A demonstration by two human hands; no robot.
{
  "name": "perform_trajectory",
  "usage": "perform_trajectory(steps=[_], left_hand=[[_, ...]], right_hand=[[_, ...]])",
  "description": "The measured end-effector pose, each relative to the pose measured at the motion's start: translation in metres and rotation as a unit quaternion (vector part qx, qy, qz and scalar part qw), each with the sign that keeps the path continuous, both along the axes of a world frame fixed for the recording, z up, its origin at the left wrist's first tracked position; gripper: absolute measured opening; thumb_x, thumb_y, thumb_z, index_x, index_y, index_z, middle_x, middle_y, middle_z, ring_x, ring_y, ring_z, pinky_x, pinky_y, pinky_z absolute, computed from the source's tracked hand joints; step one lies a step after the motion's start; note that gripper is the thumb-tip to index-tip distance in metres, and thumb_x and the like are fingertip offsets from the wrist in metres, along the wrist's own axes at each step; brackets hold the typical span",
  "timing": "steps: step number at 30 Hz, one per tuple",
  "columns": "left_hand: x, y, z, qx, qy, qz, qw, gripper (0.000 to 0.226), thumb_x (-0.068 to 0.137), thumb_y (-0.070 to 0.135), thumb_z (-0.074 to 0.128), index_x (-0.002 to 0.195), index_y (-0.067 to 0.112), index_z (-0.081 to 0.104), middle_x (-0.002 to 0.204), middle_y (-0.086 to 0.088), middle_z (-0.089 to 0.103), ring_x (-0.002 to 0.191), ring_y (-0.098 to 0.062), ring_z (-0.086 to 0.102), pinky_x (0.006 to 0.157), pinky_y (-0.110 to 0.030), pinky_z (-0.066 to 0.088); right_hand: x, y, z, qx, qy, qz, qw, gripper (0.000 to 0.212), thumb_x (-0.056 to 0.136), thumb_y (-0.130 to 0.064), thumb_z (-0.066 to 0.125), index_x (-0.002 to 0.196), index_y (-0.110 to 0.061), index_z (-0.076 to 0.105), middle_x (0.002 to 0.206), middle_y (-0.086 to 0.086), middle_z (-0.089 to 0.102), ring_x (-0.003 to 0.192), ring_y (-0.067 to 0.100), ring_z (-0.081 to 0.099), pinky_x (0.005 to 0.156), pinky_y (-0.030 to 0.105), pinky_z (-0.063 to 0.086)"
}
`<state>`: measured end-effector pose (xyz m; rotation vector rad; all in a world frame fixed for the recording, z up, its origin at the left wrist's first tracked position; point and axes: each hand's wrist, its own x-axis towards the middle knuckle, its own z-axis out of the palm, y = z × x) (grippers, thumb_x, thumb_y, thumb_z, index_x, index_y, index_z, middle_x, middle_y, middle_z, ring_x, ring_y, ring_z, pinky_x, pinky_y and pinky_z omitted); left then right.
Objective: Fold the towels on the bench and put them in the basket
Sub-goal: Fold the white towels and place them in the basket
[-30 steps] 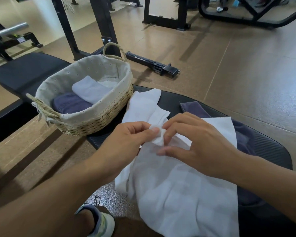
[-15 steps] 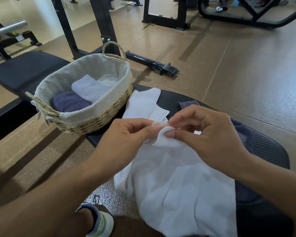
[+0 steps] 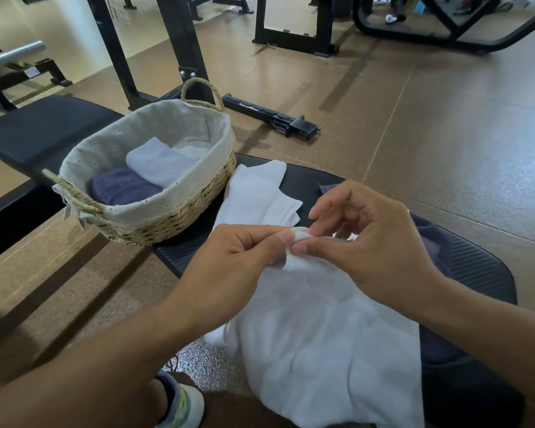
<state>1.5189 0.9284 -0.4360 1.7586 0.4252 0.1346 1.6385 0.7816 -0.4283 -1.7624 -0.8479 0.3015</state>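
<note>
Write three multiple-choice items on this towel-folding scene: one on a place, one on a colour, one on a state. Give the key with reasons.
1. Where does the wicker basket stand?
A. on the floor
B. on the black bench
C. on a shelf

2. What colours are the folded towels inside the basket?
A. one white, one dark purple
B. both red
C. both green

3. What are the hands doing?
A. resting flat on the bench
B. lifting the basket
C. pinching a corner of the white towel

Key: 1 B, its base sits on the bench pad. 2 A, a white folded towel lies against a dark purple folded towel. 3 C, the left hand and the right hand pinch the same corner.
</note>
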Motion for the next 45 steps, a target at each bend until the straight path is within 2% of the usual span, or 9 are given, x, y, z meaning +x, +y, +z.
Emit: perform_trajectory(steps=[5, 12, 16, 18, 21, 30, 38, 42, 45], left_hand=[[-0.003, -0.004, 0.003, -0.029, -0.006, -0.007, 1.0, 0.018, 0.089, 0.034, 0.075, 0.104, 0.028, 0.081, 0.096, 0.001, 0.08, 0.103, -0.017, 0.073, 0.1, -0.052, 0.054], [-0.005, -0.005, 0.001, -0.05, -0.007, 0.009, 0.999, 0.022, 0.087, 0.009, 0.074, 0.106, 0.02, 0.08, 0.094, -0.004, 0.08, 0.095, -0.018, 0.076, 0.092, -0.042, 0.059], [-0.005, 0.0, 0.004, -0.031, -0.005, 0.035, 0.999, 0.01, 0.086, 0.01, 0.076, 0.095, 0.012, 0.08, 0.085, -0.006, 0.08, 0.084, -0.021, 0.077, 0.08, -0.034, 0.061], [-0.005, 0.005, 0.005, -0.017, -0.002, 0.046, 0.999, 0.007, 0.085, 0.015, 0.078, 0.09, 0.012, 0.079, 0.08, -0.01, 0.078, 0.074, -0.02, 0.072, 0.071, -0.031, 0.057], [-0.005, 0.013, 0.006, -0.012, 0.009, 0.064, 0.998, 0.01, 0.083, 0.017, 0.08, 0.087, 0.009, 0.075, 0.08, -0.017, 0.076, 0.07, -0.024, 0.064, 0.067, -0.043, 0.056], [-0.005, 0.028, 0.001, 0.045, 0.026, 0.066, 0.996, 0.015, 0.083, 0.013, 0.076, 0.083, 0.012, 0.061, 0.076, -0.011, 0.077, 0.08, -0.045, 0.071, 0.074, -0.057, 0.061], [-0.008, 0.043, 0.001, 0.087, 0.022, 0.075, 0.993, 0.02, 0.072, 0.028, 0.073, 0.078, 0.016, 0.058, 0.072, -0.016, 0.073, 0.064, -0.032, 0.064, 0.074, -0.059, 0.056], [-0.005, 0.05, -0.002, 0.057, -0.019, 0.116, 0.991, 0.025, 0.087, 0.019, 0.078, 0.08, 0.011, 0.055, 0.053, 0.003, 0.061, 0.044, -0.003, 0.049, 0.043, -0.017, 0.041], [-0.005, 0.062, -0.004, 0.03, -0.027, 0.15, 0.988, 0.031, 0.079, 0.035, 0.083, 0.081, 0.018, 0.058, 0.059, -0.005, 0.061, 0.052, -0.011, 0.051, 0.053, -0.023, 0.043]], right_hand=[[-0.004, 0.002, -0.003, 0.012, 0.022, -0.023, 0.999, 0.034, 0.062, -0.032, 0.092, 0.082, -0.03, 0.064, 0.073, -0.009, 0.074, 0.061, 0.016, 0.064, 0.062, 0.034, 0.053], [-0.005, 0.006, -0.01, 0.03, 0.028, -0.008, 0.999, 0.033, 0.063, -0.033, 0.093, 0.082, -0.031, 0.066, 0.076, -0.004, 0.074, 0.07, 0.031, 0.066, 0.067, 0.045, 0.054], [0.015, 0.004, -0.005, 0.029, 0.048, -0.019, 0.998, 0.028, 0.066, -0.052, 0.075, 0.083, -0.031, 0.069, 0.084, -0.012, 0.073, 0.074, 0.005, 0.064, 0.075, 0.024, 0.052], [0.041, -0.007, -0.006, -0.06, -0.036, -0.023, 0.997, 0.025, 0.07, -0.058, 0.068, 0.087, -0.039, 0.068, 0.091, -0.022, 0.072, 0.085, -0.006, 0.062, 0.08, 0.012, 0.047], [0.084, -0.032, -0.021, -0.261, -0.186, -0.014, 0.947, 0.023, 0.081, -0.058, 0.065, 0.1, -0.046, 0.064, 0.11, -0.027, 0.062, 0.117, 0.004, 0.051, 0.099, 0.027, 0.04], [0.121, -0.053, -0.04, -0.452, -0.221, -0.012, 0.864, 0.046, 0.085, -0.069, 0.054, 0.124, -0.046, 0.061, 0.133, -0.015, 0.057, 0.135, 0.02, 0.036, 0.113, 0.046, 0.025], [0.117, -0.051, -0.03, -0.364, -0.184, -0.031, 0.913, 0.022, 0.079, -0.051, 0.076, 0.078, -0.035, 0.061, 0.094, -0.016, 0.062, 0.098, 0.014, 0.055, 0.088, 0.037, 0.041], [0.112, -0.056, -0.016, -0.264, -0.101, -0.022, 0.959, 0.021, 0.076, -0.037, 0.084, 0.08, -0.033, 0.064, 0.077, -0.015, 0.071, 0.073, 0.012, 0.065, 0.068, 0.032, 0.05], [0.106, -0.06, -0.009, -0.187, -0.107, 0.002, 0.977, 0.02, 0.08, -0.026, 0.082, 0.088, -0.04, 0.071, 0.082, -0.016, 0.073, 0.078, 0.006, 0.067, 0.074, 0.025, 0.051]])
